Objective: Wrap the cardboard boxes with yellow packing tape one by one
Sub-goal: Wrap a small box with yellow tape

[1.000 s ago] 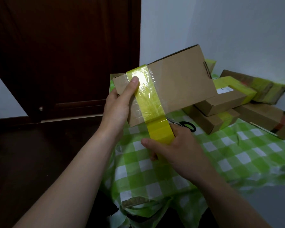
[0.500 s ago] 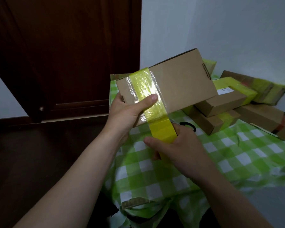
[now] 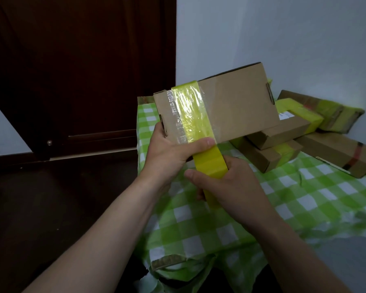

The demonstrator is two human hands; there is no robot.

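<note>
Right now the left hand (image 3: 169, 151) grips the lower corner of the cardboard box (image 3: 237, 104), thumb laid flat across the yellow tape (image 3: 191, 115) at the bottom edge. The right hand (image 3: 230, 187) curls round the tape roll (image 3: 212, 168) just below. The box is held tilted in the air above the worktop (image 3: 304, 197) (green checked cloth). I judge this box mid-wrap: next the roll must pass underneath and round the back, pulled taut. Other boxes (image 3: 283, 132) lie beyond, some banded yellow.

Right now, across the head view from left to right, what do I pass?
Dark door → left hand gripping the cardboard box → right hand holding the yellow tape → stacked taped boxes → red-striped box.
</note>
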